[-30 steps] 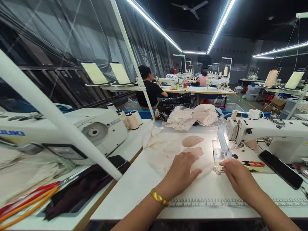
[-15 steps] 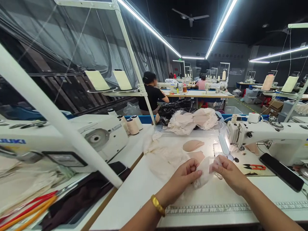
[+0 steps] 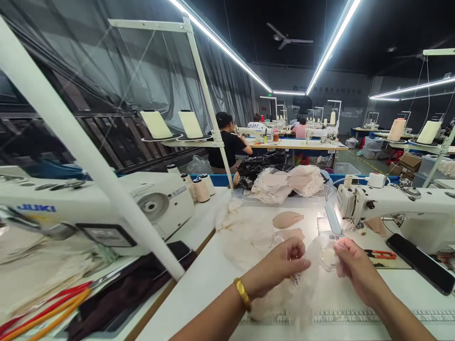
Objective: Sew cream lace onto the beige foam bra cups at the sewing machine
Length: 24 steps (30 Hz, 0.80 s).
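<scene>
My left hand (image 3: 289,265), with a gold bracelet at the wrist, is pinched on a thin whitish sheer fabric piece (image 3: 310,284) that hangs down over the table front. To its right, my right hand (image 3: 353,270) has its thumb and fingertips pressed together beside the small lamp of the sewing machine (image 3: 398,196). Whatever those fingertips hold is too small to make out. Two beige cup-shaped pieces (image 3: 287,219) lie behind my left hand. Left of them spreads a crumpled cream lace fabric (image 3: 245,229).
Orange-handled thread snips (image 3: 382,255) and a black phone (image 3: 423,263) lie at right. A measuring scale (image 3: 341,316) runs along the front edge. Lacy pieces (image 3: 287,182) are heaped at the back. A white stand pole (image 3: 106,189) crosses at left. A person in black (image 3: 227,142) sits ahead.
My hands have moved apart, the right one going right and slightly down. The sheer fabric, earlier bunched between both hands, now hangs from the left. The view has shifted slightly.
</scene>
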Tool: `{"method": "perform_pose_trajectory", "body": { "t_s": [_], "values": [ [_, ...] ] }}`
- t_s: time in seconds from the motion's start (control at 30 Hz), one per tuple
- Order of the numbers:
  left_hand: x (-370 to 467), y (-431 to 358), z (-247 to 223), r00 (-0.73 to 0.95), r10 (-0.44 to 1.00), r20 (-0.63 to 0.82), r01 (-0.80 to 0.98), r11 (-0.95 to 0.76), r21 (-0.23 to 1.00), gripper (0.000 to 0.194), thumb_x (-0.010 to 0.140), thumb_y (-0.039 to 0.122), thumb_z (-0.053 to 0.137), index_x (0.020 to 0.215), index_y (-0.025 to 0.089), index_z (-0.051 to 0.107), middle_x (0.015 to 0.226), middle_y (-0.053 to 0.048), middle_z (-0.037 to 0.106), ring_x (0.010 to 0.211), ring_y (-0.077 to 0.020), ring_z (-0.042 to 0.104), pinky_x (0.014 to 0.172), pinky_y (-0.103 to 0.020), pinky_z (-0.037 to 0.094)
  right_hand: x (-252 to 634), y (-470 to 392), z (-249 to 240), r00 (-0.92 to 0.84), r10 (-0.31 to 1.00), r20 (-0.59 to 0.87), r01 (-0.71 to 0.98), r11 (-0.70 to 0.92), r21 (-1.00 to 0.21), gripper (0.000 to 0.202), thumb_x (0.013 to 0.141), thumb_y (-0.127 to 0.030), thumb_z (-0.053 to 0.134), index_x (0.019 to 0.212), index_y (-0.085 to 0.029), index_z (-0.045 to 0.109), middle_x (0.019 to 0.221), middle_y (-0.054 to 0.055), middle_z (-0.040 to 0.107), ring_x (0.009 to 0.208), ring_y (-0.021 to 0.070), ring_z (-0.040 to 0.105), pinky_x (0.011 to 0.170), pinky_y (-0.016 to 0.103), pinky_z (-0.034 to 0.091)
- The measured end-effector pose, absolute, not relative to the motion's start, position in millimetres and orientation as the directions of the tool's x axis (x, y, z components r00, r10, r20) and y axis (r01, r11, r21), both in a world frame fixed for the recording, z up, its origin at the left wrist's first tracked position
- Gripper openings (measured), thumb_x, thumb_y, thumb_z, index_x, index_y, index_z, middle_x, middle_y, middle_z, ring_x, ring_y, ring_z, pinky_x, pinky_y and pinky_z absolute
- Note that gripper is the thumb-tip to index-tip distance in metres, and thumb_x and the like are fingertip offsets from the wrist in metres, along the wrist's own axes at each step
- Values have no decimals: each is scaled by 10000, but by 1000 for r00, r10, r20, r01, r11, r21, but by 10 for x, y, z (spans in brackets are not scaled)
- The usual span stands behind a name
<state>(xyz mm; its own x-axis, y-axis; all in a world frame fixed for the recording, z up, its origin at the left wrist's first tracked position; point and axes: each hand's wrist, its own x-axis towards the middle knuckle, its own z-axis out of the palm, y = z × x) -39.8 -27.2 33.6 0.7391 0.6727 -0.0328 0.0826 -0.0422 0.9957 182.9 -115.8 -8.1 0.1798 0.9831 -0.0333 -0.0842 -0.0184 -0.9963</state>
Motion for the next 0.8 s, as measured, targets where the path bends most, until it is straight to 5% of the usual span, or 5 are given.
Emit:
{"method": "perform_pose_trajectory", "body": {
  "t_s": [0.1,0.23,0.4,0.63,0.8],
  "values": [
    [-370,109,418,583,790,190,445,-506,739,225,883,415,644,968,213,591,968,-43,657,880,-214,609,766,-310,471,1887,-1101,-229,182,983,-29,90,-46,-995,464,890,-688,601,791,-239,538,534,-53,560,531,159,447,562,268,303],
    [-301,590,441,502,821,273,624,-562,543,194,876,379,681,805,212,614,895,-92,679,940,-291,617,840,-373,453,1910,-1049,-388,192,981,9,155,-21,-988,457,920,-686,542,812,-242,554,564,-46,594,537,166,469,559,274,302],
    [-210,767,394,517,818,253,700,-574,424,234,978,383,654,870,176,660,934,-52,688,856,-191,636,841,-368,528,1936,-1024,-447,187,982,6,65,-6,-998,482,900,-702,597,848,-222,594,609,-31,624,558,155,463,565,267,285],
    [-159,522,772,525,790,318,627,-611,484,255,956,287,461,791,192,630,812,-51,653,807,-232,603,688,-317,424,1989,-1058,-300,231,972,-39,-99,-16,-995,504,808,-693,732,874,-197,665,742,-4,666,620,155,574,577,263,361],
    [-92,40,875,811,585,-17,443,-596,669,299,879,419,577,717,184,667,691,-4,629,667,-185,575,562,-264,350,1991,-1138,-205,214,974,-68,-214,-21,-977,620,850,-777,631,997,-179,691,873,61,712,731,190,665,662,294,475]
  ]
}}
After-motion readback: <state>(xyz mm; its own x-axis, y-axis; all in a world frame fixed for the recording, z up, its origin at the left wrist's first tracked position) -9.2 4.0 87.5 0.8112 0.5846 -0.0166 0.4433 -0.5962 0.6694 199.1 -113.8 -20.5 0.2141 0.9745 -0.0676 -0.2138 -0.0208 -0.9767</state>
